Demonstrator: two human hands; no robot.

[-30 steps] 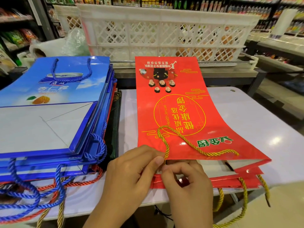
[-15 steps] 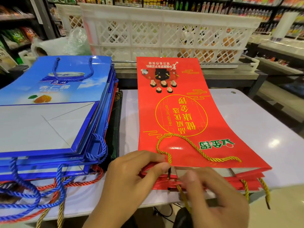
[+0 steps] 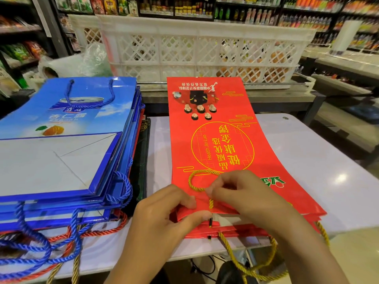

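Left of table: stack of flat blue glossy paper gift bags (image 3: 67, 140), blue and red rope handles hanging off the near edge. Not touched.

Left hand (image 3: 164, 218): thumb and curled fingers pinch the near left corner of the mouth of the top red glossy paper gift bag (image 3: 215, 140), and the edge is raised a little off the bags under it.

Centre: the red bag lies flat on a small pile of like bags on the white table (image 3: 307, 160), mouth toward the person, bottom toward the white lattice plastic crate (image 3: 205, 48) behind.

Gold twisted cord handle (image 3: 196, 179): its loop lies on the bag's face, one end running down to the mouth edge.

Right hand (image 3: 246, 193): fingers curled, tips nipping the cord just above the mouth; it covers the loop's right half.

Handling, as judged: the bag is light, with stiff coated paper that creases if bent and a slick face, so the folded mouth rim is the best hold. The cord is limp and rough, easy to pinch, and best taken close to its hole.

Versus half a second ago: the right hand, then low and blurred at the mouth, now sits up on the face with the cord. The left hand holds the same corner, and the loop is narrower.
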